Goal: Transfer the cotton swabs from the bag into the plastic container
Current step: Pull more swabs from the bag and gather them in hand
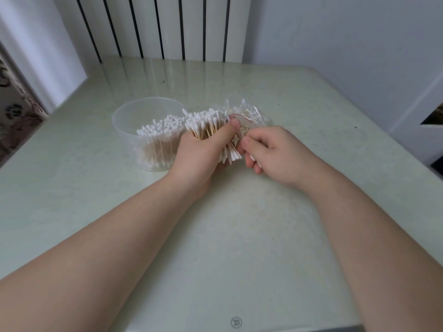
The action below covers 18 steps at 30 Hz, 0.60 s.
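Observation:
A round clear plastic container (124,116) stands on the table left of centre, partly filled with upright cotton swabs (159,128). Just right of it, my left hand (203,152) grips a thick bundle of wooden-stemmed cotton swabs (208,121), thumb across the stems. A crinkled clear bag (249,113) lies against the bundle's right side. My right hand (271,149) has its fingers curled at the bag's near end, and white swab tips show under them; what it holds is partly hidden.
The pale green glossy table (227,236) has its right edge close to a white wall. A white radiator (163,27) stands behind the table. A patterned curtain (14,111) hangs at the far left.

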### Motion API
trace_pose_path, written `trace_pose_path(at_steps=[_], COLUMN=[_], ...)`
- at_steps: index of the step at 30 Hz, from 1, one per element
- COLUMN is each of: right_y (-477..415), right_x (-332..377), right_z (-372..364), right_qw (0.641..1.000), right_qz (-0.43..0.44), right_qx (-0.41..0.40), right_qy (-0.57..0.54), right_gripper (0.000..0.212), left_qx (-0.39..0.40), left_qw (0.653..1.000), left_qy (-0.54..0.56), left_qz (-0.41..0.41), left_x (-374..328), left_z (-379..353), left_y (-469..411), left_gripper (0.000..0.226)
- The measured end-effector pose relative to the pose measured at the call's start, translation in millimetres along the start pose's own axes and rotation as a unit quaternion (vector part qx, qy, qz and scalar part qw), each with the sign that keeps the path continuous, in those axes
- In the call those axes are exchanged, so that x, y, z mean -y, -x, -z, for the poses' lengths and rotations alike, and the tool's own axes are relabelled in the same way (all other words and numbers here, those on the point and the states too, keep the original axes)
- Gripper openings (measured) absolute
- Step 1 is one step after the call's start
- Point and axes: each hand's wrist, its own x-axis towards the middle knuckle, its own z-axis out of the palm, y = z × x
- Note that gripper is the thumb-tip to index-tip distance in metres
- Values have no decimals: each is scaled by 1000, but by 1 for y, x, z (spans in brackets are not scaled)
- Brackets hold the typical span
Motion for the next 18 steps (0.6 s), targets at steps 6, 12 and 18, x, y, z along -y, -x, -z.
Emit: trace_pose_path(at_steps=[6,12,18], right_y=[2,-3,-8], right_x=[-2,-14,-10], right_z=[6,13,14], right_qw=[999,993,982], right_qz=[10,-5,-42], right_qx=[17,-48,-141], right_qy=[38,108,-114], right_gripper=[34,29,17], left_qx=[-12,-43,-29], left_qw=[1000,998,997], left_qy=[-1,-45,-63], left_qz=[4,-25,-18], left_x=[0,-5,-2], left_z=[0,-1,-1], left_y=[0,2,0], left_gripper=[17,13,11])
